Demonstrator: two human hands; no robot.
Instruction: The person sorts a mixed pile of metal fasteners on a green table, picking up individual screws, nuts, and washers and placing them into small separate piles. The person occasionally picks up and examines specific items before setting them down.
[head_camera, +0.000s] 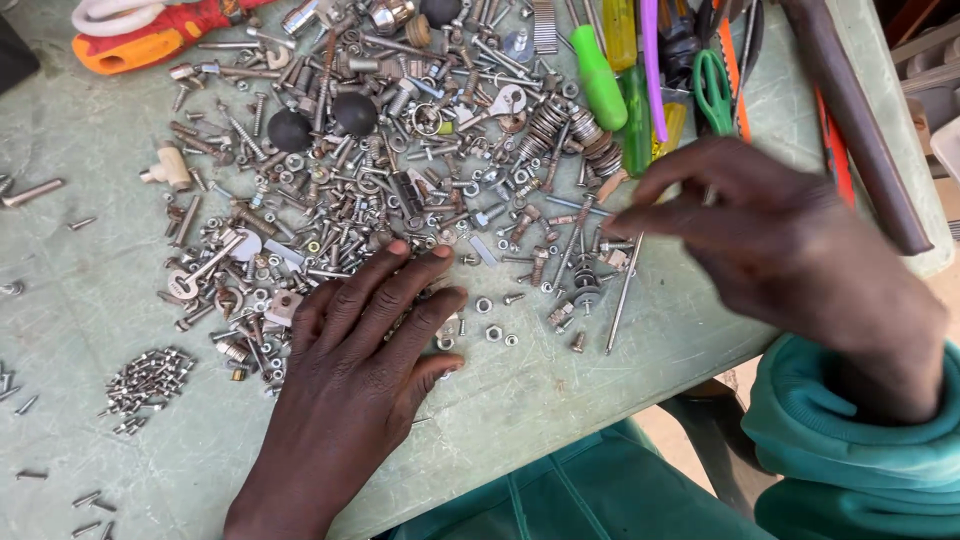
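The left hand (355, 370) lies flat and open, palm down on the pale green table (80, 300), fingers spread over the near edge of a big heap of screws, nuts and washers (400, 170). The right hand (770, 235) hovers over the heap's right side, fingers drawn together — it is blurred, so I cannot tell whether it pinches anything. A long nail (622, 297) lies just below its fingertips. Green-handled screwdrivers (600, 80) sit behind, and a small pile of short screws (148, 385) lies apart at the left.
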